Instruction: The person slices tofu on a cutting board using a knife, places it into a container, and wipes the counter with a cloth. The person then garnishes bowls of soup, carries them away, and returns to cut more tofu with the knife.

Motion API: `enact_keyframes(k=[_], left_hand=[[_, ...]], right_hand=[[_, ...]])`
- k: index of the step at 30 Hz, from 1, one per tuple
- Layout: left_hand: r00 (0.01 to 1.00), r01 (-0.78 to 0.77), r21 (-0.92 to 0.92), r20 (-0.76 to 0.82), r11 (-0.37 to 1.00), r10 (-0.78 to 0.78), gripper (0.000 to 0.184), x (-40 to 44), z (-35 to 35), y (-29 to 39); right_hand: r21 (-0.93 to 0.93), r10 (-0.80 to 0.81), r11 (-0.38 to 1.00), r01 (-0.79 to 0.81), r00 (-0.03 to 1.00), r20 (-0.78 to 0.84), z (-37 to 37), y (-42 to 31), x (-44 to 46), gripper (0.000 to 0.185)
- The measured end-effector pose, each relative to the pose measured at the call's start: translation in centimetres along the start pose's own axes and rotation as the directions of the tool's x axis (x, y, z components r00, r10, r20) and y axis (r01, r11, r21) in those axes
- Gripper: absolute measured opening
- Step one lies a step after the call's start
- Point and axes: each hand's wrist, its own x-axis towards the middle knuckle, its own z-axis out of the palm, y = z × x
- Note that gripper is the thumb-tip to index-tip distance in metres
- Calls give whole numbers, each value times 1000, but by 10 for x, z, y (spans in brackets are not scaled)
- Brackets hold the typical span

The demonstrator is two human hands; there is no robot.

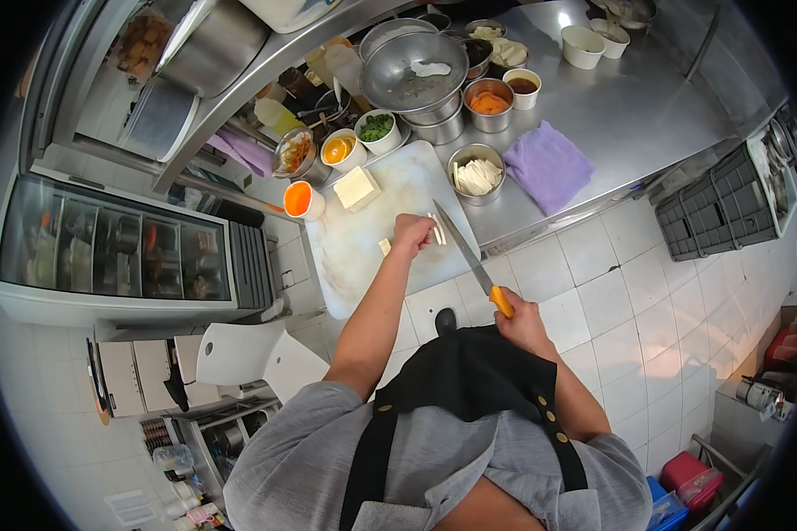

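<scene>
The white rectangular cutting board point(350, 265) lies along the near edge of the stainless-steel table point(624, 97). The left hand point(413, 234) is positioned over the board with its fingers curled; whether it grips a piece cannot be determined, as the area beneath the fingers is hidden. The thin pale strips point(440, 232) lie on the board beside these fingertips, between the left hand and the blade.

The right hand point(522, 324) is closed around the orange handle of the long-bladed metal knife point(466, 251). The blade points away from the person, with its tip over the board, just right of the strips. Contact between blade and board cannot be confirmed.

The pale rectangular block point(357, 188) rests on the far left part of the board. A small pale offcut point(384, 247) lies just left of the left hand.

The round stainless-steel bowl point(475, 198), holding pale sticks, stands right of the board. The crumpled purple cloth point(549, 166) lies on the table just right of this bowl.
</scene>
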Motion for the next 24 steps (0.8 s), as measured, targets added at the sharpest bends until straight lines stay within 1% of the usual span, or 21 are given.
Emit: enact_keyframes(k=[2,3,4,5,6,8,9,10,11,12,13,14,15,16,17,18,20,21,23,24], left_hand=[[998,-51,55,-17,997,52,15,3,-1,-2],[998,-51,54,-17,997,52,15,0,-3,-1],[995,-87,65,-40,994,89,12,-3,-6,0],[990,-121,77,-62,990,126,10,-7,-8,0],[990,-121,77,-62,990,126,10,-10,-10,1],[996,-79,-44,41,996,81,11,-17,-14,4],[996,-77,-45,37,996,79,11,-16,-13,3],[993,-110,80,-23,991,113,11,-16,-10,3],[985,-135,204,-77,970,154,12,-15,-6,3],[985,-136,202,-77,970,154,12,-14,-4,1],[979,-167,236,-76,957,190,12,-15,-3,-2],[972,-196,272,-75,942,224,13,-15,-2,-5],[972,-194,272,-76,942,223,13,-11,-1,-12],[959,-227,277,-102,934,264,13,-5,2,-20],[944,-260,283,-126,923,304,12,1,4,-28],[945,-259,283,-126,923,303,12,0,7,-31],[917,-330,239,-147,913,370,17,-2,11,-35],[917,-330,238,-146,913,370,17,1,13,-39],[920,-361,71,-136,930,367,27,6,14,-48],[920,-360,71,-136,930,367,27,4,14,-49]], right_hand=[[21,-4,1000,4,1000,-3,-1,2,1,48],[41,-7,999,7,1000,-7,-2,2,2,48],[41,-7,999,7,1000,-7,-4,3,2,48],[55,11,998,-11,1000,3,-5,3,2,47],[70,28,997,-29,1000,13,-6,3,2,47],[87,39,995,-41,999,19,-6,3,2,47],[104,50,993,-52,998,26,-6,4,2,47],[104,49,993,-52,998,30,-3,9,2,47],[86,-25,996,24,1000,13,1,18,4,47],[66,-98,993,98,995,-6,0,19,5,48],[64,-99,993,100,995,-7,-5,21,6,48],[249,89,960,-128,983,159,-10,23,8,48],[381,235,848,-368,906,352,-14,23,9,48],[381,235,848,-368,906,353,-17,27,11,48],[451,202,803,-390,890,410,-18,31,13,48],[514,164,751,-414,871,463,-20,36,14,49],[531,158,732,-428,864,478,-19,44,17,48],[534,150,725,-435,856,494,-19,44,18,49],[537,141,717,-444,847,512,-18,44,22,49],[555,137,695,-457,842,521,-17,45,24,49]])
